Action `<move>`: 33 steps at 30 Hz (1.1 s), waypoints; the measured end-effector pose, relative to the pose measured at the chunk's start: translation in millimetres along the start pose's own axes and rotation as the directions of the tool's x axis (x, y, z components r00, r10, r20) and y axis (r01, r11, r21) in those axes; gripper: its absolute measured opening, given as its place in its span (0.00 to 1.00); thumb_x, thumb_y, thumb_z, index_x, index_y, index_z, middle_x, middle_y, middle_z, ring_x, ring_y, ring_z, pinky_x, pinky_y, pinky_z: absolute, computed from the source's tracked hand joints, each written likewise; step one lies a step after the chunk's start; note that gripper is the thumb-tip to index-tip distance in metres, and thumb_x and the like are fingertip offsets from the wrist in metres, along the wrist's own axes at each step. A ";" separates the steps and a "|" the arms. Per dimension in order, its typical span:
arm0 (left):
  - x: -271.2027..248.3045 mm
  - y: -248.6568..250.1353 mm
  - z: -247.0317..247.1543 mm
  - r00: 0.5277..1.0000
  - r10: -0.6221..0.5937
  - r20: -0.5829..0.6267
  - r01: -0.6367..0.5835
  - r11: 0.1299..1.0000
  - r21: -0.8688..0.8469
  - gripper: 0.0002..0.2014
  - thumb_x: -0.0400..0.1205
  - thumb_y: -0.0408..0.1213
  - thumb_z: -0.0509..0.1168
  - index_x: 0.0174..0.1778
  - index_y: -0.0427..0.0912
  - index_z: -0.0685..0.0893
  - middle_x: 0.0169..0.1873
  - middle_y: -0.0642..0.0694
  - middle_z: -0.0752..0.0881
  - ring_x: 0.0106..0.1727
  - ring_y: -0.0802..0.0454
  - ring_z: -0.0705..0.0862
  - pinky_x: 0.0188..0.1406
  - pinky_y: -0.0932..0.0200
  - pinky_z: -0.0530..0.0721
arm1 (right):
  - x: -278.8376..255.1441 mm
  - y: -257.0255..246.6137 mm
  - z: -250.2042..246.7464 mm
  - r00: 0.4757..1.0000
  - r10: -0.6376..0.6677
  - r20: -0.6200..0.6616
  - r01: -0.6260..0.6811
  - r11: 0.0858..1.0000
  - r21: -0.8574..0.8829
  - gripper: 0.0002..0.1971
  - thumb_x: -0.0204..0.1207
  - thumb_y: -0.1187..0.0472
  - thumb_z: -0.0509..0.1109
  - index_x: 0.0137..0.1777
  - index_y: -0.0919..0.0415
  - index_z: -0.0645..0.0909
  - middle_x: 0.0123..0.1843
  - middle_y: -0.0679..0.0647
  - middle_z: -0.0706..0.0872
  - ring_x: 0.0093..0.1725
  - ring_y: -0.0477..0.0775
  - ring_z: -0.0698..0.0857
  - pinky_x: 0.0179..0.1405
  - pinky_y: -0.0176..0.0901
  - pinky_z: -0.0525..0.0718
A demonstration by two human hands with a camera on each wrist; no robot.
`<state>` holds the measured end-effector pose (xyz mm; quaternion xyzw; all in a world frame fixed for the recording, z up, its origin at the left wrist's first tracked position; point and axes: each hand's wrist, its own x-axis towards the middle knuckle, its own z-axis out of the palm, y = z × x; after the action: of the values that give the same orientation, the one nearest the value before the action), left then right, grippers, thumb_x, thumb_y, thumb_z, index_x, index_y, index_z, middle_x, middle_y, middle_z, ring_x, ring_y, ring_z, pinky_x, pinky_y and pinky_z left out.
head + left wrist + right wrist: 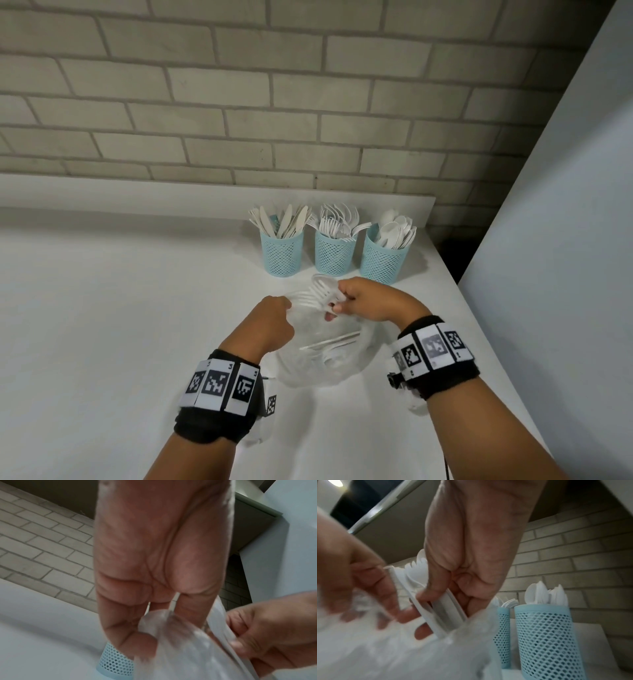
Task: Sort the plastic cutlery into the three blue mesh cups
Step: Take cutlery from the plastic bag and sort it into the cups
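Note:
Three blue mesh cups stand in a row near the wall: the left cup point(282, 253) holds knives, the middle cup point(334, 253) forks, the right cup point(383, 261) spoons. In front of them lies a clear plastic bag point(322, 363) with white cutlery inside. My left hand point(274, 320) grips the bag's edge point(171, 631). My right hand point(363, 301) grips a bunch of white forks point(317, 291) by their handles point(436, 614) at the bag's mouth, tines pointing left.
The white counter point(102, 325) meets a brick wall point(239, 102) at the back. A pale panel point(565, 222) rises on the right, close to the spoon cup. The counter's right edge point(486, 335) runs just past my right wrist.

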<state>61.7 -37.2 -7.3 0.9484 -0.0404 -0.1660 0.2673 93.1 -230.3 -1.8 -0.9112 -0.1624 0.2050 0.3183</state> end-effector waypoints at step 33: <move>36.5 27.2 8.1 0.982 0.189 -0.003 -0.075 0.373 -0.925 0.09 0.86 0.38 0.57 0.55 0.46 0.81 0.39 0.47 0.89 0.33 0.58 0.87 0.36 0.64 0.87 | 28.9 -23.1 -14.0 0.871 0.313 -0.378 0.206 0.465 0.861 0.04 0.81 0.67 0.64 0.48 0.61 0.80 0.45 0.57 0.88 0.42 0.52 0.88 0.46 0.43 0.87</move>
<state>93.6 -70.5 -10.4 0.6245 -0.0309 -0.1871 0.7577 120.9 -208.0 15.3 -0.6381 0.0829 0.0328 0.7648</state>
